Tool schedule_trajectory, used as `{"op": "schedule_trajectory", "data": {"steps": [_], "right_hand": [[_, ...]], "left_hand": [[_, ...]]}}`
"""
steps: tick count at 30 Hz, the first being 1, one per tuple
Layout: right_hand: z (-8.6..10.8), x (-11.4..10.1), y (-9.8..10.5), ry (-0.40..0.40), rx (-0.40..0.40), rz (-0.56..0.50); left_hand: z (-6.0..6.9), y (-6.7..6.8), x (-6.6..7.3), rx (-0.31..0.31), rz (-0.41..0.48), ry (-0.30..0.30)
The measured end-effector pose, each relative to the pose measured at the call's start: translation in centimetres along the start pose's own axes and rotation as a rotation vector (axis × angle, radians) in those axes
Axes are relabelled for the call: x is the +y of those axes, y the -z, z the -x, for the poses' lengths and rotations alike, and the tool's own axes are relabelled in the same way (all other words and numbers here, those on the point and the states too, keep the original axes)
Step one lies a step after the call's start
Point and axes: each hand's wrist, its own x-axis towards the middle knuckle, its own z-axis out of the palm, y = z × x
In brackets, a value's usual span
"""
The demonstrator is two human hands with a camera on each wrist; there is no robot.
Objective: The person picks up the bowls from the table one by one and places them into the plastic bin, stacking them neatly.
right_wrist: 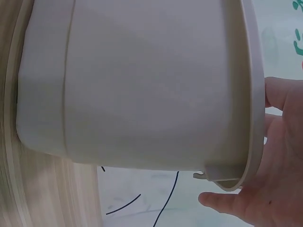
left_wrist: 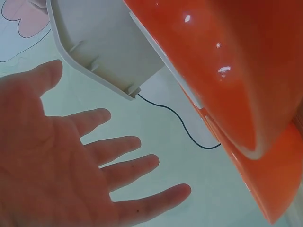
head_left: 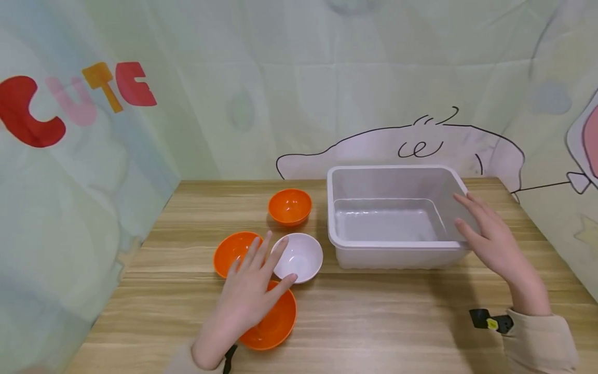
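My left hand hovers over the bowls with its fingers spread and straight, holding nothing. Under it, the front orange bowl and the left orange bowl are partly hidden. Beside its fingertips stands a white bowl, with another orange bowl behind. In the left wrist view the palm faces the camera, apart from the orange bowl. At the right rim of a grey plastic tub is my right hand, its fingers extended over the edge; whether they touch it is unclear.
The wooden table bears the bowls on the left and the tub at the back right. A printed cloth hangs behind the table and along both sides. The tub's inside shows only its bare floor.
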Motion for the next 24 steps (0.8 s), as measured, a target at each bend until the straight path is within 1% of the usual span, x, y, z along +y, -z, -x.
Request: {"op": "schedule_trajectory", "data": {"steps": [6,11,16,24], "right_hand": [[-0.1,0.3,0.0,-0.034,0.0,0.011],[-0.1,0.9,0.1,-0.033,0.011,0.017],[0.0,1.5,0.2,-0.03,0.014,-0.009],[0.0,1.9,0.1,-0.03,0.019,-0.08]], "left_hand": [[0.6,-0.1,0.0,-0.013,0.008,0.009],[1.1,-0.4,0.1,-0.016,0.02,0.017],[1.6,-0.7,0.3,-0.023,0.031,0.029],[2.7,-1.0,0.6,-0.002,0.059,0.036]]}}
